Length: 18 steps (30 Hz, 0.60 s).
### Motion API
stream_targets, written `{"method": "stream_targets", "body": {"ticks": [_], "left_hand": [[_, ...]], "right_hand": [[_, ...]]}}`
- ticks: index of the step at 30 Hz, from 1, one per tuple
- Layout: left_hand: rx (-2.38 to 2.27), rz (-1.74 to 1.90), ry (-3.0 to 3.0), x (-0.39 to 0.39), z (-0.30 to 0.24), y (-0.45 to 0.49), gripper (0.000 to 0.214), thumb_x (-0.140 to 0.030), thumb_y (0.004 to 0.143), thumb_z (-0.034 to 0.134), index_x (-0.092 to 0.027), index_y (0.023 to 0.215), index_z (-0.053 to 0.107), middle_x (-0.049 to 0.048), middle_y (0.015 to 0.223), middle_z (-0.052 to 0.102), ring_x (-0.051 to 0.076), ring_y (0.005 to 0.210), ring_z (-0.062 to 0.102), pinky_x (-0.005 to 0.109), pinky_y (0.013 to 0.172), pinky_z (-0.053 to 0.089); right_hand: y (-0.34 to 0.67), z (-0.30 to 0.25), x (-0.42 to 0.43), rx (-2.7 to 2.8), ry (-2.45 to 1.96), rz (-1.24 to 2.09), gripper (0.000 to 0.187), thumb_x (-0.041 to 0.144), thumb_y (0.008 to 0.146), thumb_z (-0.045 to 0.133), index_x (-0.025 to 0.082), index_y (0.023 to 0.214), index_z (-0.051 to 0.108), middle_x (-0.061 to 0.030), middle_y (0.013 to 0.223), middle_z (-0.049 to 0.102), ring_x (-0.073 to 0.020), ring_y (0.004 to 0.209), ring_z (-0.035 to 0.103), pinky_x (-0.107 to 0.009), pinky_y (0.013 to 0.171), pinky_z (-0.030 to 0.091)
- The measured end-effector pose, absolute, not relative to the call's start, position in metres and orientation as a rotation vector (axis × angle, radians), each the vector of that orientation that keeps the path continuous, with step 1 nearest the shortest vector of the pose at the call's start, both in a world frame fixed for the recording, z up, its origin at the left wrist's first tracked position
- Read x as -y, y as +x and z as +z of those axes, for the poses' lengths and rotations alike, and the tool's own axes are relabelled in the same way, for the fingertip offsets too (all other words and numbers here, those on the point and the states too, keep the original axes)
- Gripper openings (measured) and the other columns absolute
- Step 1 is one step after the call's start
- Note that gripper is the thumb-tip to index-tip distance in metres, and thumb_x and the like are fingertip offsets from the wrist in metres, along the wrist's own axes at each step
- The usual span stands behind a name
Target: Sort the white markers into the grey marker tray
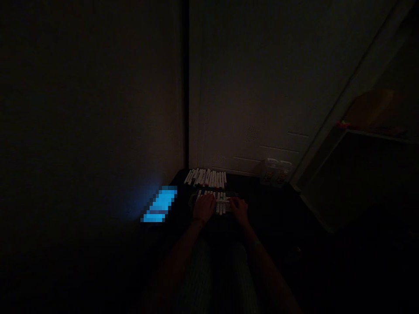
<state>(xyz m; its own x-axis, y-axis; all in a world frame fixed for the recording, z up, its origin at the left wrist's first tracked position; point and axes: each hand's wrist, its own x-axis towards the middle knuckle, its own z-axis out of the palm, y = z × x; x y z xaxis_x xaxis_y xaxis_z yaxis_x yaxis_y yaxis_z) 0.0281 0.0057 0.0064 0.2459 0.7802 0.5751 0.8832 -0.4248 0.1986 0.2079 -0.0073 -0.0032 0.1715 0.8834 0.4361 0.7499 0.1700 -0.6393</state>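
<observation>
In dim light, a white marker (223,201) lies sideways between my two hands. My right hand (240,208) pinches its right end. My left hand (204,206) has its fingers closed at the left end. Below the marker, several white markers (220,210) lie side by side, and more tops (199,195) show past my left hand. They seem to rest on or in a clear case (191,200), whose edges are faint. Behind my hands, a row of several white markers (209,179) with coloured ends lies on the dark table.
A lit, pixelated blue screen (160,205) stands at the left of the dark table (268,209). Two clear containers (276,171) stand at the back right by the wall (262,87). Farther right is a shelf-like ledge (376,133) with an orange-brown object (373,107) on it.
</observation>
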Motion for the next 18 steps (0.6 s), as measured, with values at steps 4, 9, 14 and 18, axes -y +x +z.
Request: {"method": "stream_targets", "body": {"ticks": [4, 9, 14, 18], "left_hand": [[1.574, -0.909, -2.348, -0.0078, 0.0052, 0.0276, 0.029, -0.03, 0.089, 0.027, -0.019, 0.092, 0.053, 0.0054, 0.092, 0.057, 0.017, 0.09, 0.05, 0.032, 0.084, 0.036], [1.584, -0.873, -2.352, -0.007, 0.0079, 0.0274, 0.029, -0.031, 0.088, 0.027, -0.02, 0.093, 0.053, 0.0059, 0.092, 0.057, 0.018, 0.09, 0.05, 0.032, 0.083, 0.036], [1.588, -0.839, -2.355, -0.0038, 0.0121, 0.0282, 0.029, -0.029, 0.088, 0.027, -0.019, 0.09, 0.054, 0.0062, 0.09, 0.058, 0.018, 0.088, 0.051, 0.031, 0.081, 0.037], [1.593, -0.853, -2.361, -0.0037, 0.0112, 0.0276, 0.029, -0.03, 0.088, 0.027, -0.02, 0.09, 0.054, 0.0052, 0.091, 0.058, 0.017, 0.088, 0.051, 0.03, 0.081, 0.037]], "right_hand": [[0.208, -0.0046, 0.0061, 1.597, -1.601, 0.195, 0.026, 0.039, 0.082, 0.042, 0.025, 0.089, 0.063, -0.0011, 0.081, 0.06, -0.0157, 0.082, 0.05, -0.026, 0.078, 0.03], [0.2077, -0.0011, 0.0077, 1.613, -1.614, 0.191, 0.023, 0.035, 0.082, 0.043, 0.026, 0.09, 0.062, -0.0002, 0.083, 0.061, -0.0152, 0.083, 0.049, -0.026, 0.078, 0.029], [0.2065, 0.003, 0.011, 1.603, -1.634, 0.21, 0.023, 0.035, 0.081, 0.044, 0.026, 0.092, 0.062, 0.0003, 0.082, 0.061, -0.015, 0.084, 0.049, -0.026, 0.079, 0.029], [0.2062, 0.0012, 0.0103, 1.605, -1.618, 0.187, 0.022, 0.035, 0.081, 0.045, 0.026, 0.091, 0.063, 0.0001, 0.084, 0.061, -0.0148, 0.084, 0.049, -0.026, 0.079, 0.029]]}}
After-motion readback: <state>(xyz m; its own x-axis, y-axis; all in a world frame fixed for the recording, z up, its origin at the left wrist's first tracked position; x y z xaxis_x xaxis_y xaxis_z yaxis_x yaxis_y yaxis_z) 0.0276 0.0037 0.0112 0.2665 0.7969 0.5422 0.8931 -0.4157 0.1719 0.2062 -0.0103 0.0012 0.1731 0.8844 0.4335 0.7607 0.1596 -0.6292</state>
